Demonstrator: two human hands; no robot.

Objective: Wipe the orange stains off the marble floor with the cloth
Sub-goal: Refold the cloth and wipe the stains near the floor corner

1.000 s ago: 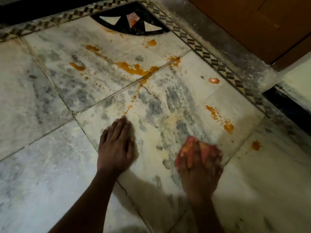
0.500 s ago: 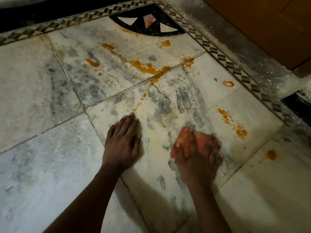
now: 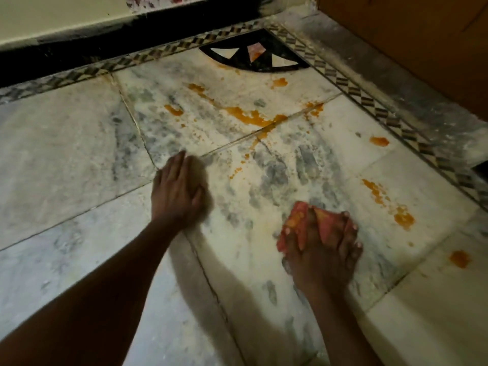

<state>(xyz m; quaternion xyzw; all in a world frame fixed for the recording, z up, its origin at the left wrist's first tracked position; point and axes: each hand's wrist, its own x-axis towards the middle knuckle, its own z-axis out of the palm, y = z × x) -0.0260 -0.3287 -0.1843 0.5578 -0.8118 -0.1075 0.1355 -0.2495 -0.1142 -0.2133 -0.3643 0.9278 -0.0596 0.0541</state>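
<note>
My right hand [image 3: 323,247] presses a crumpled pink-red cloth [image 3: 297,223] flat against the white and grey marble floor [image 3: 79,154]. The cloth shows orange smears between my fingers. My left hand [image 3: 175,191] lies palm down on the floor to the left, fingers together, holding nothing. Orange stains remain on the tiles: a long streak [image 3: 250,116] ahead, a patch [image 3: 388,204] to the right of the cloth, a small blob [image 3: 379,141] farther right, and another [image 3: 460,258] at the near right.
A black-and-white patterned border strip [image 3: 369,101] runs along the floor's far and right edges. A black quarter-circle inlay [image 3: 253,55] sits in the corner. A wooden door [image 3: 422,35] stands at the upper right, a dark skirting and pale wall [image 3: 66,19] at the top.
My right hand with the cloth has stayed near the same tile spot, shifting slightly. My left hand has slid a little forward and left. The camera has tilted up, showing more wall.
</note>
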